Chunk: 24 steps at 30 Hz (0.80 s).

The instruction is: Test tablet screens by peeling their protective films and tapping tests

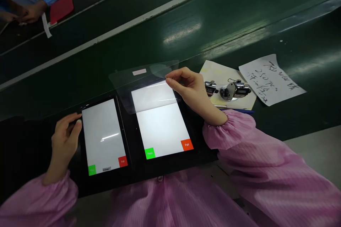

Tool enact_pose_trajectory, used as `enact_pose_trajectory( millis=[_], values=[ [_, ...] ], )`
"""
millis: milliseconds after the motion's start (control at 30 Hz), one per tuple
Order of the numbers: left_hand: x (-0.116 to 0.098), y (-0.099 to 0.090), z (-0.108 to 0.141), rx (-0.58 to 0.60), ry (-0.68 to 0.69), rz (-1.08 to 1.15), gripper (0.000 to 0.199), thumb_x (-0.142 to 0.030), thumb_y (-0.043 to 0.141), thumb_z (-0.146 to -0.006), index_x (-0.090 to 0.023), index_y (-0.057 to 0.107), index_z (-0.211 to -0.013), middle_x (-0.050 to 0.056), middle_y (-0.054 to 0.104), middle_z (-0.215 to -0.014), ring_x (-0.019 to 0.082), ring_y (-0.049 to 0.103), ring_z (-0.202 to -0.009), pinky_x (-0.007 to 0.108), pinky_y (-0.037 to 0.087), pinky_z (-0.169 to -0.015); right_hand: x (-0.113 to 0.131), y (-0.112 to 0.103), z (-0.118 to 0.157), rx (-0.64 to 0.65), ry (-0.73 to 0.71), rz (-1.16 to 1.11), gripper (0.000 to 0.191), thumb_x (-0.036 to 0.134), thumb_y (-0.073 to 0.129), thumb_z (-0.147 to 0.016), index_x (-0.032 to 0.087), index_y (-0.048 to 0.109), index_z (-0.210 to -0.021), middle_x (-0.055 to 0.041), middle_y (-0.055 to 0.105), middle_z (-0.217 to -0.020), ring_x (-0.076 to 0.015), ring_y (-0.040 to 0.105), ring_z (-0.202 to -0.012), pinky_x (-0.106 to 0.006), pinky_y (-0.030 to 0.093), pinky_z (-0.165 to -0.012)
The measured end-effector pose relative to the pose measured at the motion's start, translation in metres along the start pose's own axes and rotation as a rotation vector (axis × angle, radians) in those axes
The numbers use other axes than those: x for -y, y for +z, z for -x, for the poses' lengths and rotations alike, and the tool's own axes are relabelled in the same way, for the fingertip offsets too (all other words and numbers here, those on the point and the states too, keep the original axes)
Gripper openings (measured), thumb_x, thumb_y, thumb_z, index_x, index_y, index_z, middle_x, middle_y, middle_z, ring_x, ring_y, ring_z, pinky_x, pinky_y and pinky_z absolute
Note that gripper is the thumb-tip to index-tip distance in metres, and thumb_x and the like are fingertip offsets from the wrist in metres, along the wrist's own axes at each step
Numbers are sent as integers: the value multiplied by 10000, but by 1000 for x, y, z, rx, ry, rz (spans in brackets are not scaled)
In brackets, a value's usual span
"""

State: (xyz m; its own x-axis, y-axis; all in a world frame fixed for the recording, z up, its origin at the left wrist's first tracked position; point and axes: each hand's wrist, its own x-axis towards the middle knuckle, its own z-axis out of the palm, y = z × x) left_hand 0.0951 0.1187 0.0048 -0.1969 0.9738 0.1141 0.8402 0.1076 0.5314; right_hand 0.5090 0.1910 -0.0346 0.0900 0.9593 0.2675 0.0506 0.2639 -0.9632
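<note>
Two tablets with lit white screens lie side by side on a black surface, each screen showing a green "Pass" and a red "Fail" box. My right hand [190, 90] pinches the edge of a clear film [122, 85] between thumb and forefinger. The film is raised and bent over the top part of the right tablet [162, 124]; a pale label sits on it. At the upper left edge of the left tablet [102, 134], my left hand [65, 134] has its thumb and forefinger slightly apart. A small barcode label shows low on that tablet's screen.
To the right, metal tally counters [236, 90] and pens [231, 109] rest on a pale paper pad [213, 67]. Beside them is a handwritten paper sheet [271, 81]. Across the green bench [149, 42], another person's hands [33, 10] are near a red item [61, 8].
</note>
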Motion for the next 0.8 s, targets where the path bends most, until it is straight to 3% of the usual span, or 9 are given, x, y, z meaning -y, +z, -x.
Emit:
enact_pose_trajectory(
  millis=[100, 233, 300, 533, 600, 667, 733, 800],
  values=[
    [-37, 8, -41, 155, 208, -203, 469, -515, 564, -1047, -190, 672, -1368, 116, 621, -1498, 364, 518, -1463, 613, 441, -1208, 1, 0, 3, 18, -12, -20, 158, 376, 780, -888, 229, 779, -946, -6, 598, -844, -144, 508, -700, -319, 413, -660],
    [-67, 32, -75, 318, 254, -251, 429, -472, 554, -1046, -195, 721, -1328, 108, 668, -1461, 360, 532, -1450, 613, 449, -1190, 3, -2, 6, 27, -34, -37, 111, 328, 782, -885, 226, 789, -927, -4, 595, -833, -138, 529, -687, -319, 412, -651],
    [-71, 40, -81, 317, 287, -223, 320, -412, 602, -1010, -238, 782, -1209, 73, 738, -1368, 313, 598, -1395, 571, 438, -1211, 4, -3, 7, 21, -20, -26, 108, 325, 786, -884, 229, 791, -932, -8, 607, -835, -145, 549, -705, -313, 413, -637],
    [-66, 52, -79, 129, 386, -145, 138, -328, 694, -932, -267, 819, -925, 32, 832, -1107, 283, 719, -1219, 653, 270, -1283, 1, -6, 6, 25, -8, 42, 62, 298, 791, -888, 252, 771, -924, -5, 634, -817, -157, 569, -703, -304, 439, -610],
    [-64, 45, -70, 95, 426, -121, 155, -317, 670, -956, -242, 796, -907, 34, 832, -1085, 271, 730, -1191, 635, 251, -1299, 3, -11, 5, 50, -48, 80, 69, 326, 789, -909, 269, 752, -920, -15, 661, -866, -181, 612, -745, -321, 496, -637],
    [-64, 26, -51, 132, 469, -106, 182, -313, 623, -999, -217, 770, -949, 40, 826, -1058, 243, 753, -1095, 569, 370, -1251, 8, -20, 7, 85, -86, 123, 117, 362, 805, -918, 271, 733, -911, -26, 693, -920, -210, 663, -802, -342, 555, -675],
    [-66, -5, -18, 238, 517, -88, 182, -294, 588, -1034, -206, 740, -988, 27, 811, -978, 188, 757, -919, 394, 563, -1024, 11, -29, 17, 236, -108, 180, 106, 374, 783, -954, 277, 743, -968, -31, 731, -930, -229, 708, -798, -343, 587, -657],
    [-69, -38, 28, 379, 587, -50, 186, -230, 547, -1061, -215, 716, -983, -10, 780, -878, 127, 722, -774, 244, 568, -743, 9, -36, 37, 544, -206, 295, 187, 369, 592, -1075, 318, 756, -1149, -35, 764, -907, -223, 733, -712, -319, 586, -564]
  ],
)
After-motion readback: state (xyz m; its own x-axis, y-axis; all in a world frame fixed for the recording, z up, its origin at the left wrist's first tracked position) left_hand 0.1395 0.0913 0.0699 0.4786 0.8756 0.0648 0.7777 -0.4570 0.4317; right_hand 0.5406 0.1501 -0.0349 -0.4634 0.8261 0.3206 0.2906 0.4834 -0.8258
